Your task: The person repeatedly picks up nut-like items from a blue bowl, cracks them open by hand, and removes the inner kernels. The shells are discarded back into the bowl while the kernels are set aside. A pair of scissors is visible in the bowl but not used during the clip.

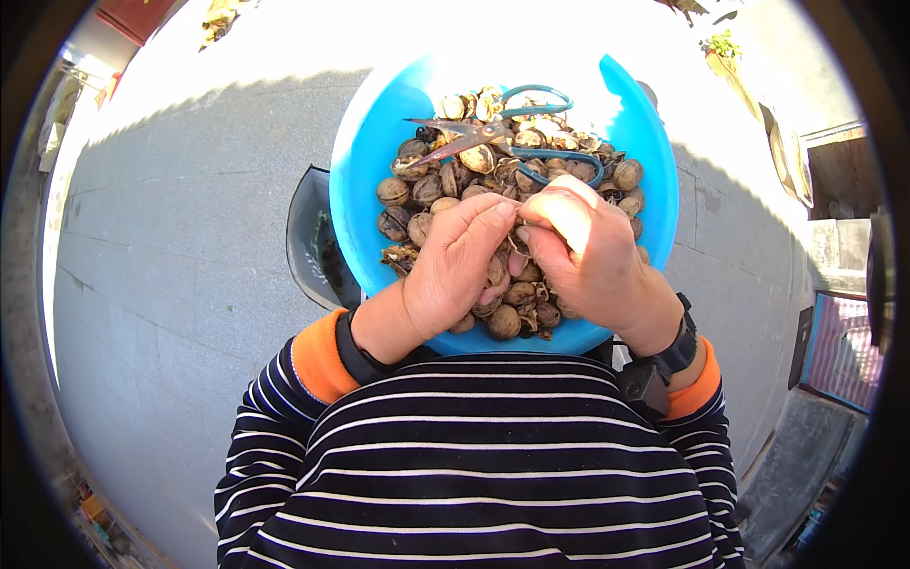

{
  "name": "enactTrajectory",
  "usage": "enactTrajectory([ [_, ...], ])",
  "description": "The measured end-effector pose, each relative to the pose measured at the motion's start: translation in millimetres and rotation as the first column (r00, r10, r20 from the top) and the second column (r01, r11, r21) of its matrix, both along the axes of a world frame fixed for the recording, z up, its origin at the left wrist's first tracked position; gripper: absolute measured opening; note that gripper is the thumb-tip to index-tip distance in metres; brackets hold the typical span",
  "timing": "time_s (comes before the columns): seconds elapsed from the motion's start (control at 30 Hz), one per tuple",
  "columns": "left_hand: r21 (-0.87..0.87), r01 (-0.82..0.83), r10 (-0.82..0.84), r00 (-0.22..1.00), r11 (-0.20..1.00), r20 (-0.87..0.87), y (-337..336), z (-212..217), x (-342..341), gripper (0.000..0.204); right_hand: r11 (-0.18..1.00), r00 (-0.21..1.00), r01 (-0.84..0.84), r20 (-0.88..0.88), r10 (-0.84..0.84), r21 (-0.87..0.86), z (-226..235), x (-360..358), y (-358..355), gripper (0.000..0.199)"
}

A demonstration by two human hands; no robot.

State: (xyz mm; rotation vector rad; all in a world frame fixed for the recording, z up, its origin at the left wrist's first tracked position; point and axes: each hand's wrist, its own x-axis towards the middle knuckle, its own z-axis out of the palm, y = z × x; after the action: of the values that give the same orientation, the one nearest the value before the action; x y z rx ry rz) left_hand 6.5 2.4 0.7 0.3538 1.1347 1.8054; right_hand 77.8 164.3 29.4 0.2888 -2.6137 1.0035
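Grey paving [190, 218] spreads toward what looks like a green plant [724, 44].

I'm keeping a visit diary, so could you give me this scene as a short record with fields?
Basin: blue, holding many walnuts
Left hand: over the walnuts
Right hand: close against the left; anything pinched between them is hard to make out
Scissors: lying on the walnuts, blades spread, blue-green handles
Left of basin: grey tub
Clothing: striped top, orange cuffs

Outdoor yard by look of it: grey paving [190, 228] with straight joints, strong sunlight (far ground nearly bleached white), jagged-edged shadow, green plant [725, 45] near upper right rim.
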Motion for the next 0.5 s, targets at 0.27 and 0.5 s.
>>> enactTrajectory([
  [0.27, -0.015, -0.131, 0.131, 0.991, 0.991, 0.008, 2.1, -2.3, 3.0, 0.028, 0.913, 0.990, -0.021, -0.121, 0.077, 0.408, -0.4, 1.0, -1.2, 0.030],
  [0.5, -0.053, -0.146, 0.147, 0.989, 0.988, 0.028, 0.7, -3.8, 1.3, 0.028, 0.886, 0.966, -0.072, -0.188, 0.175, 0.458, -3.8, -0.6, -4.5, 0.034],
])
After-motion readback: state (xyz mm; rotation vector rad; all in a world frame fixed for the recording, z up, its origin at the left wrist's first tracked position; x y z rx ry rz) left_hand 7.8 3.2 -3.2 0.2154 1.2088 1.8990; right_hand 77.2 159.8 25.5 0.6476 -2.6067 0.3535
